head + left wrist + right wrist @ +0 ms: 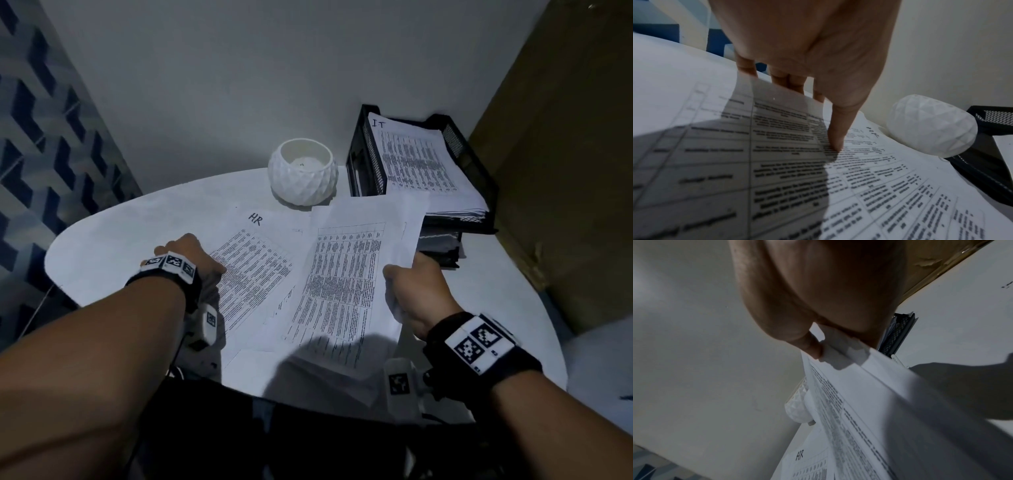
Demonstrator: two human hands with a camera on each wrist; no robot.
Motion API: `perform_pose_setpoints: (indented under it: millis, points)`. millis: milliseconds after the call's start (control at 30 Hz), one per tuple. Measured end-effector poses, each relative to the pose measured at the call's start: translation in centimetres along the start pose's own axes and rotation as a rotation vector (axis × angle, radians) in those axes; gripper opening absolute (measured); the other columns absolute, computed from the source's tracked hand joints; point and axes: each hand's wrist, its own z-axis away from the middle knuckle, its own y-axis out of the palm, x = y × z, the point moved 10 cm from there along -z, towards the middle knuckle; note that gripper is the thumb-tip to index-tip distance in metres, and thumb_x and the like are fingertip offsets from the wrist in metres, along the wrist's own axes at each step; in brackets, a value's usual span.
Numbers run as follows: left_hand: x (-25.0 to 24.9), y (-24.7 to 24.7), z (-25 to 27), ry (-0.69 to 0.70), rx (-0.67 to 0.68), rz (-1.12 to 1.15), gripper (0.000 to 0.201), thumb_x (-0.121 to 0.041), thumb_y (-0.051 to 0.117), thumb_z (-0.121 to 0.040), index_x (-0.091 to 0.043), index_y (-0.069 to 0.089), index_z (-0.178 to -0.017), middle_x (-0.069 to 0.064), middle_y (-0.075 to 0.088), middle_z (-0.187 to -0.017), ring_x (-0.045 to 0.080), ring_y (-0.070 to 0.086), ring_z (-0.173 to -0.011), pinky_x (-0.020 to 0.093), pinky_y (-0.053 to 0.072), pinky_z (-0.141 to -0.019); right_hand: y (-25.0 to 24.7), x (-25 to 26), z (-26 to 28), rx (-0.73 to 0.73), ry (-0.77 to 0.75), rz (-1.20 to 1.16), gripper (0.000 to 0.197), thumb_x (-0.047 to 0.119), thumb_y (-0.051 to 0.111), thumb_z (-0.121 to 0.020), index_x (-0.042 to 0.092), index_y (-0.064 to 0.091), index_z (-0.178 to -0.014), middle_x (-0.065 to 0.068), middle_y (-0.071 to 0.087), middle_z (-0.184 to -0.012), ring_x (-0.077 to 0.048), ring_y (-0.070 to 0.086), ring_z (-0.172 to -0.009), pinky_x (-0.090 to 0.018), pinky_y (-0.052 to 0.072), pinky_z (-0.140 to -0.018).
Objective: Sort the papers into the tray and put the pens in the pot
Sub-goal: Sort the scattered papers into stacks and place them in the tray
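A printed sheet marked HR [253,267] lies mid-table. My left hand [191,255] holds its left edge, and in the left wrist view the thumb [835,138] presses on the HR sheet [879,178] while the fingers sit behind a lifted edge. My right hand [416,291] grips the right edge of a bundle of printed papers [346,281], which hangs tilted over the HR sheet and is pinched papers [879,394] in the right wrist view. The white faceted pot [301,174] stands behind them. The black mesh tray [359,164] at the back right holds a stack topped by an IT sheet [418,161]. No pens show.
The round white table [102,246] ends near my body. A tall cardboard box [565,137] stands right of the tray. A white wall is behind the pot, and a blue patterned wall [41,137] is on the left.
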Motion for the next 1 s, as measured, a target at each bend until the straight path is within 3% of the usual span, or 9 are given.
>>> perform_pose_setpoints:
  millis: [133,200,300,433,567,667,800,900,1000]
  points:
    - [-1.5,-2.6,4.4,0.061,-0.013,0.125,0.021,-0.023,0.075,-0.071,-0.006,0.07,-0.082,0.014,0.072,-0.077,0.03,0.067,-0.067,0.027,0.053,-0.06,-0.3,0.1,0.0,0.002,-0.013,0.008,0.021,0.005,0.053,-0.093,0.022,0.064,-0.089,-0.003,0.053,-0.067,-0.018,0.045,-0.053,-0.038,0.036,-0.062]
    - [-1.7,-2.9,4.6,0.075,-0.025,0.126,0.022,-0.022,0.072,-0.081,0.0,0.074,-0.082,0.018,0.074,-0.081,0.031,0.069,-0.07,0.026,0.048,-0.057,-0.5,0.4,-0.1,-0.006,-0.023,0.012,0.022,0.004,0.052,-0.092,0.022,0.063,-0.088,0.0,0.053,-0.062,-0.018,0.044,-0.05,-0.032,0.036,-0.055]
    - [-2.6,-3.0,4.9,0.102,0.036,0.112,0.019,-0.027,0.067,-0.09,-0.012,0.078,-0.093,0.009,0.077,-0.095,0.03,0.072,-0.09,0.027,0.055,-0.074,-0.5,0.8,-0.1,-0.001,-0.036,-0.016,0.026,0.003,0.051,-0.089,0.021,0.069,-0.094,0.001,0.058,-0.065,-0.016,0.046,-0.05,-0.029,0.035,-0.056]
    - [-3.1,-2.1,5.6,0.063,0.147,0.183,0.019,-0.038,0.081,-0.075,-0.031,0.078,-0.092,-0.01,0.075,-0.095,0.018,0.07,-0.09,0.022,0.056,-0.081,-0.8,1.0,0.1,-0.008,-0.041,-0.026,0.029,0.006,0.051,-0.087,0.021,0.071,-0.101,-0.007,0.062,-0.078,-0.022,0.05,-0.063,-0.033,0.035,-0.059]
    - [-5.3,-1.3,6.3,0.145,0.122,0.217,0.023,-0.033,0.073,-0.09,-0.01,0.069,-0.095,0.004,0.065,-0.091,0.02,0.061,-0.08,0.025,0.046,-0.068,-1.0,1.0,0.3,-0.018,-0.052,-0.006,0.029,0.004,0.051,-0.087,0.02,0.071,-0.101,-0.004,0.059,-0.068,-0.019,0.046,-0.053,-0.033,0.034,-0.057]
    - [-5.6,-0.6,5.4,0.099,0.034,0.311,0.021,-0.02,0.071,-0.091,0.001,0.073,-0.094,0.015,0.071,-0.094,0.028,0.062,-0.078,0.029,0.047,-0.065,-0.9,0.8,0.3,-0.014,-0.052,-0.02,0.029,0.001,0.051,-0.09,0.021,0.07,-0.099,0.002,0.063,-0.065,-0.017,0.048,-0.052,-0.03,0.037,-0.055]
    - [-5.6,0.2,5.3,0.044,0.06,0.398,0.017,-0.017,0.075,-0.088,-0.003,0.071,-0.097,0.013,0.069,-0.095,0.031,0.069,-0.089,0.032,0.052,-0.074,-0.6,0.9,0.4,0.004,-0.05,-0.04,0.03,-0.003,0.049,-0.093,0.02,0.068,-0.096,0.008,0.06,-0.055,-0.014,0.045,-0.049,-0.025,0.036,-0.052]
    - [-5.5,0.3,5.0,0.03,0.076,0.489,0.017,-0.012,0.078,-0.083,-0.005,0.068,-0.094,0.011,0.064,-0.089,0.027,0.061,-0.074,0.028,0.049,-0.066,-1.0,1.5,0.5,-0.011,-0.094,0.028,0.026,-0.003,0.048,-0.092,0.017,0.064,-0.091,0.009,0.055,-0.048,-0.012,0.045,-0.04,-0.02,0.034,-0.043]
    - [-5.5,0.2,5.1,0.029,0.017,0.572,0.022,-0.009,0.079,-0.081,-0.003,0.068,-0.099,0.012,0.069,-0.094,0.029,0.064,-0.08,0.029,0.051,-0.065,-1.0,2.0,0.5,-0.031,-0.147,0.11,0.022,-0.003,0.049,-0.091,0.015,0.061,-0.085,0.01,0.053,-0.047,-0.006,0.046,-0.031,-0.015,0.032,-0.035]
